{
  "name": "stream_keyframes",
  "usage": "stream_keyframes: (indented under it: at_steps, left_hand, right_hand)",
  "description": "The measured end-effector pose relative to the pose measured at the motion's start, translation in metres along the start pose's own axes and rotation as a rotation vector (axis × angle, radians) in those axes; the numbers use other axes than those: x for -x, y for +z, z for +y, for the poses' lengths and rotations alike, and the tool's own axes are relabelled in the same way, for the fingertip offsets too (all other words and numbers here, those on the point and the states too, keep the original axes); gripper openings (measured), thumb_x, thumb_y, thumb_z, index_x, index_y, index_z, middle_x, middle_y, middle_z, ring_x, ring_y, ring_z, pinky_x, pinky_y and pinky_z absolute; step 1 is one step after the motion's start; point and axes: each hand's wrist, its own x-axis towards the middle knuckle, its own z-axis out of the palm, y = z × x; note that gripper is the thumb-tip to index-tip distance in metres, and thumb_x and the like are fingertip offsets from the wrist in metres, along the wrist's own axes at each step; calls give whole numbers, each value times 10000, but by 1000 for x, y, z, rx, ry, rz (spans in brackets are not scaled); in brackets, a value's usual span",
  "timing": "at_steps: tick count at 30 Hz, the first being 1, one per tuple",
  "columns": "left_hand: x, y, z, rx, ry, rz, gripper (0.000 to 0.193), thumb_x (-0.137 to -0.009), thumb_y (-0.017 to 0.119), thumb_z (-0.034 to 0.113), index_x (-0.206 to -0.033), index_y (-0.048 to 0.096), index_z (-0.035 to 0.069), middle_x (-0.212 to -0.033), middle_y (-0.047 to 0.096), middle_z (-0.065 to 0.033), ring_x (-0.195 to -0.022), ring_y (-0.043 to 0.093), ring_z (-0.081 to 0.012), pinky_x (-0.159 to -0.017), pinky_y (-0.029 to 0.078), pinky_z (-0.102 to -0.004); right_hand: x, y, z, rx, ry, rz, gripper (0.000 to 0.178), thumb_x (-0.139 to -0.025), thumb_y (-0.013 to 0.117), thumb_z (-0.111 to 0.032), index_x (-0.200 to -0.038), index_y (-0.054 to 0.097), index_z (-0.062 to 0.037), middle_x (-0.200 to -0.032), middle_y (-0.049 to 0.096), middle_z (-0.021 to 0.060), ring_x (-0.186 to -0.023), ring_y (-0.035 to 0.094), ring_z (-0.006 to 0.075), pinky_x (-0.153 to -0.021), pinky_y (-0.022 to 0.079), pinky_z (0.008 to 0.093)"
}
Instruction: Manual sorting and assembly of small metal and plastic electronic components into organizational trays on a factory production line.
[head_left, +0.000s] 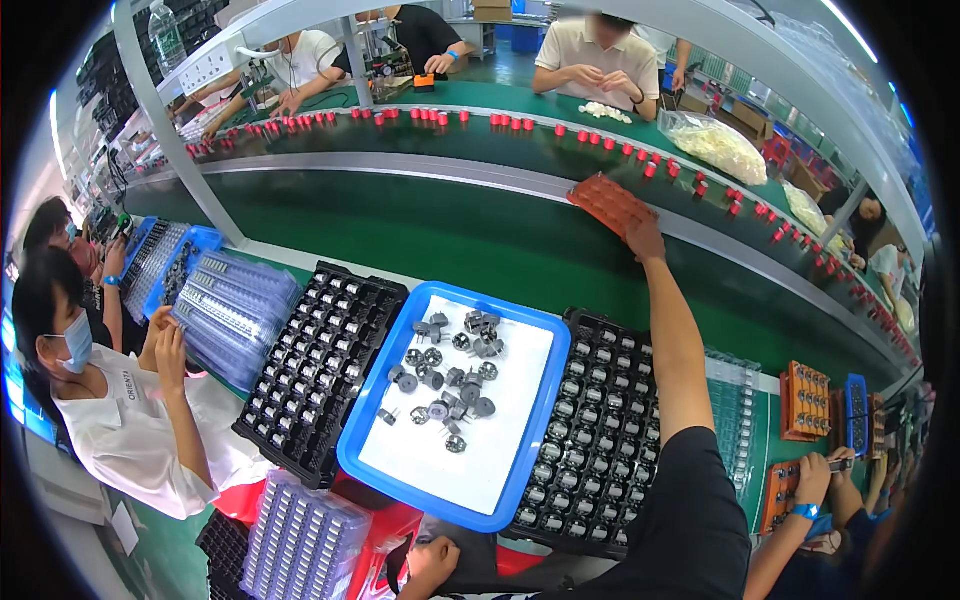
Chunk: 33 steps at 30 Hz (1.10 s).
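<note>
At left, a stack of clear plastic trays (pixel 272 330) shines in ridged rows. Toward the lower left, a translucent tray (pixel 355 532) carries lines of small metallic pieces. Right of these, a black moulded tray (pixel 350 412) holds silvery cylinders (pixel 322 340) in pockets. At lower centre, the left hand (pixel 430 562) is loosely curled; whether it grips anything, I cannot tell. Above it, a smooth blue tray (pixel 540 405), lined with a white sheet (pixel 500 445), contains scattered dark round parts (pixel 485 407). Next, another black tray (pixel 583 325) holds rounded metallic parts. At upper centre right, the right hand (pixel 645 237) is clamped on an orange-brown tray (pixel 603 203) with a bumpy surface. Farther right lies a clear ribbed tray (pixel 735 410).
</note>
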Motion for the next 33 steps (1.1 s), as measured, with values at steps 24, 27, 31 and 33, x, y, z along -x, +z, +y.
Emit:
stream_keyframes:
  at_steps: [24, 27, 31, 33]
  left_hand:
    - [-1, 19, -1, -97, 742, -35, 189, -787, 586, 181, -653, 539, 55, -574, 587, -172, -504, 584, -355, -479, 454, -476]
    - [0, 18, -9, -103, 626, -28, 174, -798, 579, 188, -685, 567, 56, -624, 606, -173, -563, 597, -368, -517, 458, -482]
    - [-8, 19, -24, 131, 360, 107, 179, -810, 582, 205, -805, 602, 27, -789, 631, -180, -712, 612, -354, -639, 475, -439]
    - [-8, 21, -49, 215, 318, 140, 199, -816, 578, 209, -836, 599, 12, -843, 631, -185, -746, 609, -345, -672, 476, -422]
  right_hand:
    - [604, -173, -14, -590, -95, 570, 122, -905, 580, -67, -908, 664, 21, -637, 483, -85, -545, 357, -9, -472, 252, 188]
    - [639, -155, 8, -535, -28, 590, 103, -868, 623, -72, -856, 680, 14, -569, 475, -65, -516, 383, 0, -451, 295, 202]
    - [677, -147, 35, -442, 35, 581, 89, -855, 628, -74, -836, 671, 2, -537, 464, -49, -502, 392, 18, -455, 320, 223]
    - [689, -152, 41, -383, 39, 581, 86, -855, 624, -67, -832, 664, 7, -530, 449, -46, -501, 384, 16, -453, 310, 221]
